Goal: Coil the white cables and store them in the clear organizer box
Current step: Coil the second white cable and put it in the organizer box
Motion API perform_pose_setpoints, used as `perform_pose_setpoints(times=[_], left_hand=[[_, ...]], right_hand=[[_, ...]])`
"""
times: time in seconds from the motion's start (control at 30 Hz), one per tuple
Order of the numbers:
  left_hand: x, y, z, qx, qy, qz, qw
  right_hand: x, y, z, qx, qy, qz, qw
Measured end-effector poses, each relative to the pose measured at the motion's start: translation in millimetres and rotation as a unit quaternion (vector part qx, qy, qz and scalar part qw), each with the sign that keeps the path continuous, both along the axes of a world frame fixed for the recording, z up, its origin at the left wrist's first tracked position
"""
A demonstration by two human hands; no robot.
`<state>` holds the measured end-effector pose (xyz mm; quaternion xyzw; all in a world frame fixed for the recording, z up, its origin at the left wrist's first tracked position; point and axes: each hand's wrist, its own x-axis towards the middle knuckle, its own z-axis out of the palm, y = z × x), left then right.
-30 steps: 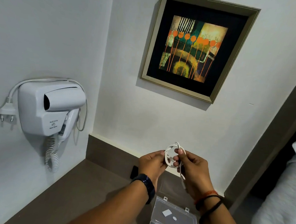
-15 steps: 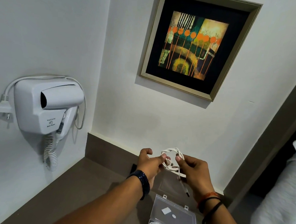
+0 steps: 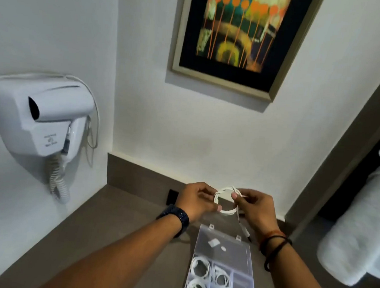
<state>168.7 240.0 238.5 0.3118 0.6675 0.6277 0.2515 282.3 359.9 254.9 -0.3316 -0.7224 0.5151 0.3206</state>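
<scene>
Clear plastic forms the box (image 3: pixel 241 278) nearest the camera, lying open on the grey counter (image 3: pixel 95 222) with its lid (image 3: pixel 223 246) folded back flat. Three coiled white cables (image 3: pixel 200 265) sit in its compartments, two in the left column and one just right of them; a small white piece lies in a lower compartment, though blur hides what it is. Two small white stickers show on the lid.

Above the box, two hands hold a fourth cable (image 3: pixel 226 200) as a loop in the air. Left hand (image 3: pixel 195 200) pinches the loop's left side between thumb and fingertips. Right hand (image 3: pixel 257 207) is closed on the right side, and the cable's loose end hangs down from it toward the lid's far edge. A dark watch (image 3: pixel 176 216) wraps the left wrist; several bands (image 3: pixel 275 240) circle the right.

Farther off, one white hairdryer (image 3: pixel 39 116) is mounted on the left wall; its printed label is too blurred to read. One framed picture (image 3: pixel 238 35) hangs on the back wall.
</scene>
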Motion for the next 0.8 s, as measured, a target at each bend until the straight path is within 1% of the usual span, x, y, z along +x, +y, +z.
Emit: perform_pose_setpoints(times=[0.13, 0.2, 0.4, 0.53, 0.67, 0.8], left_hand=[[9, 8, -34, -0.046, 0.014, -0.023, 0.999], [18, 15, -60, -0.073, 0.025, -0.033, 0.996], [47, 36, -154, -0.147, 0.046, -0.071, 0.985], [66, 43, -220, -0.199, 0.097, -0.095, 0.971], [75, 45, -258, -0.278, 0.134, -0.108, 0.945], [80, 47, -271, -0.299, 0.163, -0.064, 0.938]], right_hand=[[13, 13, -36, 0.043, -0.069, -0.047, 0.996], [22, 18, -62, 0.047, -0.111, -0.068, 0.990], [56, 26, -148, -0.001, -0.201, -0.100, 0.974], [80, 26, -208, -0.037, -0.273, -0.100, 0.956], [89, 22, -247, -0.048, -0.307, -0.111, 0.944], [82, 20, -260, -0.033, -0.317, -0.117, 0.940]])
